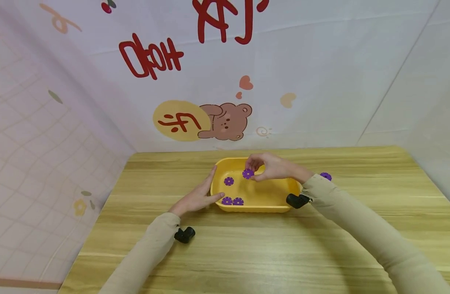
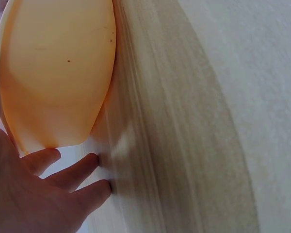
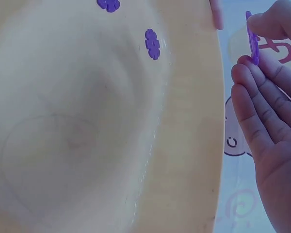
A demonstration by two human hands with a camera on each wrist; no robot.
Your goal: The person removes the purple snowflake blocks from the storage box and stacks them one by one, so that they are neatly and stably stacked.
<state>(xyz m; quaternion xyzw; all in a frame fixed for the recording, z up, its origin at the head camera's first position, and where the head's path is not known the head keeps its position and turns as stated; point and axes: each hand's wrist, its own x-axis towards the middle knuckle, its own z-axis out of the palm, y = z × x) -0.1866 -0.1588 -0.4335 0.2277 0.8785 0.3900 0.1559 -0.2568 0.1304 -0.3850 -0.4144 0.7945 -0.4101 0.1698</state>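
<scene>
In the head view a yellow plastic basin (image 1: 267,208) stands on the table. My left hand (image 1: 199,198) rests against its left end, thumb at the front left rim, the other fingers extended along the outer wall. The left wrist view shows these fingers (image 2: 77,173) spread beside the basin wall (image 2: 58,73). My right hand (image 1: 272,166) pinches a purple notched plastic disc (image 1: 248,174) between thumb and fingertips, above the basin. In the right wrist view the held disc (image 3: 252,39) is seen edge-on. Inside the basin lie a purple disc (image 1: 229,181) and two more discs (image 1: 233,201) side by side near the front left.
Another purple disc (image 1: 325,176) lies on the wooden table (image 1: 247,249), right of the basin and partly behind the right sleeve (image 1: 357,216). A white printed backdrop (image 1: 320,61) with a bear drawing (image 1: 228,121) hangs behind the table.
</scene>
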